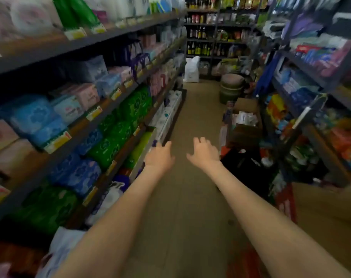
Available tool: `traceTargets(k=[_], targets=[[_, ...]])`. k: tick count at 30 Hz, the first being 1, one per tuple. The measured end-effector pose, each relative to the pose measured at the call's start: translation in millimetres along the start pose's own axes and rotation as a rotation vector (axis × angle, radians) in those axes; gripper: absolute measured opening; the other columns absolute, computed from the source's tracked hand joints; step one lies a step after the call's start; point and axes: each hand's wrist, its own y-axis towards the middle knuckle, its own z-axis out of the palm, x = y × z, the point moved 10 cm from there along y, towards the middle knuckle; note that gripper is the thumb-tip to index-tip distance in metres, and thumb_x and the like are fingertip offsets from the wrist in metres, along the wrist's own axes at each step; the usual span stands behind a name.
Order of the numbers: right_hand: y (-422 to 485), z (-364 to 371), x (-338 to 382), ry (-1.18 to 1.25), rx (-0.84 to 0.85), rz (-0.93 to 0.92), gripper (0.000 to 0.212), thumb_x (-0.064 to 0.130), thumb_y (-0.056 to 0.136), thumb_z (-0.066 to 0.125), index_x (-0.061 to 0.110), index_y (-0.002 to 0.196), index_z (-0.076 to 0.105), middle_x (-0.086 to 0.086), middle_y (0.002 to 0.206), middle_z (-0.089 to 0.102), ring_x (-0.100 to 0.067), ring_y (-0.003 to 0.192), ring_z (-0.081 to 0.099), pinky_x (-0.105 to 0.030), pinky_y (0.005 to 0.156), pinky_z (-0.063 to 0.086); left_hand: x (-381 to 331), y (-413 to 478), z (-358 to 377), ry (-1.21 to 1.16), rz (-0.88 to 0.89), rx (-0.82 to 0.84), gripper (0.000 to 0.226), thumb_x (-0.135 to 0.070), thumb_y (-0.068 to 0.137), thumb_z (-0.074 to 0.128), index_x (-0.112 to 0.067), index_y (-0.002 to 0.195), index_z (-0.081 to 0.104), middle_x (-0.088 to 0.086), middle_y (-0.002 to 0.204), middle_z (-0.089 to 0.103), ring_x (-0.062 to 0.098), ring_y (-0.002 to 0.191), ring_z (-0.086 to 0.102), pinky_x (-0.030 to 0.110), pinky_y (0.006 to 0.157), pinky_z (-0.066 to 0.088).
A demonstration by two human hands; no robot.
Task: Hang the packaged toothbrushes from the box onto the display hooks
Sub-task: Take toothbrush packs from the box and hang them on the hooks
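Note:
Both my arms stretch forward over a shop aisle. My left hand (159,156) and my right hand (204,151) hang in the air with fingers loosely spread, holding nothing. An open cardboard box (245,127) with pale packaged goods inside stands on the floor at the right of the aisle, ahead of my right hand. The picture is blurred, so I cannot make out toothbrush packs or display hooks for sure.
Shelves (102,109) of blue, green and pink packs line the left side. More stocked shelves (303,93) line the right, with boxes and a black bag (248,165) at their foot. Stacked basins (231,87) and a white sack (191,69) stand farther down the tan floor (196,117).

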Motion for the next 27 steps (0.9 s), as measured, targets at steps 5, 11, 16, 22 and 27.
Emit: traceTargets(k=[5,11,16,22,27], targets=[[140,-10,-42,0.036,0.010,0.015,0.057,0.042,0.092,0.054,0.012,0.138,0.037,-0.011,0.136,0.044,-0.028,0.127,0.041,-0.038,0.094,0.041,-26,141,-25,0.076,0.013,-0.015,0.051,-0.032,0.098,0.043,-0.022,0.145,0.029,0.013,0.137,0.042,0.034,0.120,0.048,0.040,0.084,0.046],[314,-5,-135,0.057,-0.006,0.119,0.058,0.043,0.091,0.056,0.012,0.137,0.037,-0.012,0.137,0.044,-0.029,0.127,0.041,-0.041,0.097,0.042,-104,325,-2,0.125,0.086,0.030,0.058,-0.037,0.097,0.046,-0.022,0.149,0.024,0.013,0.137,0.042,0.032,0.119,0.050,0.040,0.083,0.048],[467,-20,-218,0.093,-0.032,0.188,0.061,0.041,0.091,0.059,0.014,0.141,0.036,-0.011,0.139,0.043,-0.028,0.128,0.042,-0.040,0.098,0.042,-170,499,12,0.108,0.130,0.084,0.063,-0.038,0.097,0.048,-0.022,0.151,0.020,0.014,0.143,0.038,0.033,0.121,0.049,0.044,0.089,0.048],[652,-45,-287,0.084,-0.043,0.202,0.061,0.040,0.092,0.057,0.011,0.141,0.034,-0.012,0.138,0.042,-0.029,0.127,0.042,-0.039,0.095,0.042,-220,682,5,0.084,0.216,0.076,0.061,-0.035,0.096,0.048,-0.023,0.150,0.022,0.013,0.138,0.042,0.031,0.118,0.051,0.042,0.088,0.050],[810,-37,-330,0.051,-0.074,0.239,0.060,0.041,0.093,0.055,0.011,0.140,0.034,-0.012,0.137,0.043,-0.029,0.126,0.043,-0.039,0.094,0.042,-259,854,12,0.046,0.313,0.065,0.058,-0.034,0.096,0.046,-0.022,0.149,0.025,0.013,0.137,0.043,0.031,0.118,0.050,0.040,0.085,0.046]])
